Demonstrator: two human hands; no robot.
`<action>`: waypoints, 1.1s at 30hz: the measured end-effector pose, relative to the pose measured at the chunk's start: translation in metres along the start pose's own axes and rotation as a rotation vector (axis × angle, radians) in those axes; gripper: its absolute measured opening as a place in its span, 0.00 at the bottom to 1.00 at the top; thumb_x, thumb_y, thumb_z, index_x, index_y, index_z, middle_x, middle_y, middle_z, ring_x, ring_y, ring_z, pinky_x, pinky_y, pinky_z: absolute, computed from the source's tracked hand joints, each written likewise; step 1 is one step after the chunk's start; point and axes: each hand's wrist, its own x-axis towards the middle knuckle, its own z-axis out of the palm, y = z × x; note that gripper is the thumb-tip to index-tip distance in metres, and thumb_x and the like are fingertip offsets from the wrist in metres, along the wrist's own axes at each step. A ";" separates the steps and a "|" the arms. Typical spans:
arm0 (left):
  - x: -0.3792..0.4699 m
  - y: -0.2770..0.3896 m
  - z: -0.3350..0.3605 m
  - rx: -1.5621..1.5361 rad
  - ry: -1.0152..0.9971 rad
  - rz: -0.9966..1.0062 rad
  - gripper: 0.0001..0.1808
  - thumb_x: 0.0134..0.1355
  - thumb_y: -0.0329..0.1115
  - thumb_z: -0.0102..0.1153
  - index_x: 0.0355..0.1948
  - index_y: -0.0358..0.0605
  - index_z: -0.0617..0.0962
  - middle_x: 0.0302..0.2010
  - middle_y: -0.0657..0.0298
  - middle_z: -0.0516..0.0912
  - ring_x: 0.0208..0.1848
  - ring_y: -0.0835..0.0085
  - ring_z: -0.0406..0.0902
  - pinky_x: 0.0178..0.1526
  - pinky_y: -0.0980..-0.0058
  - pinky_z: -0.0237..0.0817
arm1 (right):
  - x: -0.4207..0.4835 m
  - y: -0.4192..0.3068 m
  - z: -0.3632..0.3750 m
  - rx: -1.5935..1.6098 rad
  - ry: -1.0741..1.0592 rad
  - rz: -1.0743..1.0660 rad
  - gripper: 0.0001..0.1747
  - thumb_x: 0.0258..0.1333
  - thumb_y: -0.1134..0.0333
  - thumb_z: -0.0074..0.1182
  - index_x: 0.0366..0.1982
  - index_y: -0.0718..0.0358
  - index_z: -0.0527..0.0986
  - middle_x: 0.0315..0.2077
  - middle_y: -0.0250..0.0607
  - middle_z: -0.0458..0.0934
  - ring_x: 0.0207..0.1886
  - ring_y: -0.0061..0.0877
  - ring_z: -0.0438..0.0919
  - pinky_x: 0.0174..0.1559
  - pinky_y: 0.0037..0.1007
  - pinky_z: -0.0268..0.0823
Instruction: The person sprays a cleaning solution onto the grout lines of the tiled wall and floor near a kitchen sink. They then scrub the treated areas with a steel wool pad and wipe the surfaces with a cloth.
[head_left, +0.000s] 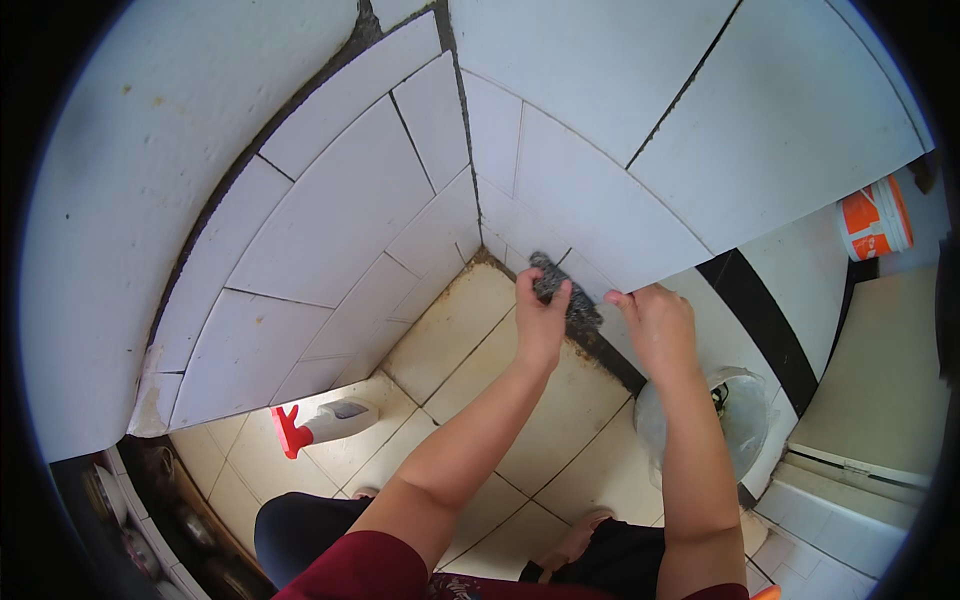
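My left hand (541, 322) holds a dark grey scouring pad (583, 304), which looks like steel wool and is slightly blurred. The pad is against the lowest part of the white tiled wall (585, 187) on the right, just above the floor near the corner. My right hand (664, 334) grips the end edge of that same wall, its thumb on the tiled face and its fingertips hidden behind the edge. Brown grime marks the beige tiled floor (480, 382) along the foot of the walls. A second white tiled wall (337, 217) meets the first at the corner.
A white spray bottle (341, 420) with a red trigger head lies on the floor at left. By my right forearm stands a bin lined with clear plastic (750, 420). An orange and white tub (874, 225) is far right. Metal pots (196, 525) sit on a low shelf lower left.
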 end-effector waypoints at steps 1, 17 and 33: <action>0.005 0.001 -0.003 -0.020 0.036 -0.065 0.15 0.63 0.29 0.59 0.46 0.48 0.67 0.36 0.68 0.78 0.33 0.82 0.73 0.28 0.81 0.61 | 0.001 -0.002 -0.003 0.010 -0.006 -0.004 0.21 0.57 0.54 0.56 0.26 0.67 0.77 0.23 0.52 0.79 0.29 0.48 0.78 0.33 0.43 0.68; -0.023 0.038 0.022 0.096 -0.103 0.112 0.15 0.62 0.27 0.60 0.45 0.47 0.67 0.34 0.69 0.75 0.33 0.83 0.71 0.32 0.81 0.63 | 0.003 0.002 -0.005 0.002 0.003 0.006 0.19 0.57 0.54 0.56 0.28 0.65 0.79 0.24 0.50 0.79 0.29 0.46 0.79 0.34 0.43 0.69; -0.039 -0.001 0.034 0.047 -0.114 0.263 0.16 0.66 0.26 0.54 0.50 0.48 0.65 0.37 0.70 0.74 0.35 0.85 0.69 0.34 0.85 0.61 | 0.003 -0.007 -0.011 -0.038 -0.025 0.014 0.18 0.57 0.55 0.56 0.26 0.66 0.77 0.24 0.50 0.80 0.30 0.44 0.80 0.33 0.41 0.71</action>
